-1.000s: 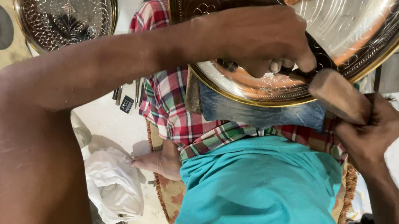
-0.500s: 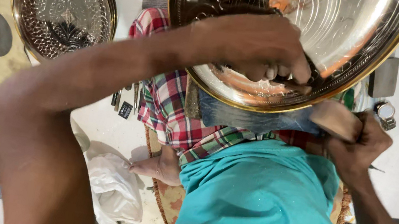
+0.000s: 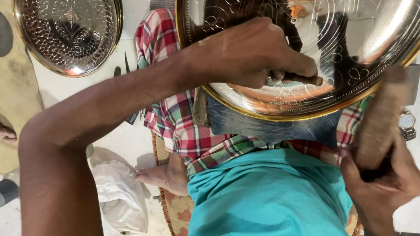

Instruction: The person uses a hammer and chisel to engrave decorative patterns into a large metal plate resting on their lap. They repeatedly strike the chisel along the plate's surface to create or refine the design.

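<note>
Head view — left hand (image 3: 253, 52) grips chisel (image 3: 296, 77) on plate (image 3: 300, 106).

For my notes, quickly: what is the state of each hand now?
Left hand: closed on a thin punch tool.
Right hand: closed on a wooden mallet.

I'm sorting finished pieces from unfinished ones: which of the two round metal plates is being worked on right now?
The large plate on the person's lap: the left hand presses a punch onto it. The smaller plate lies untouched on the floor.
</note>
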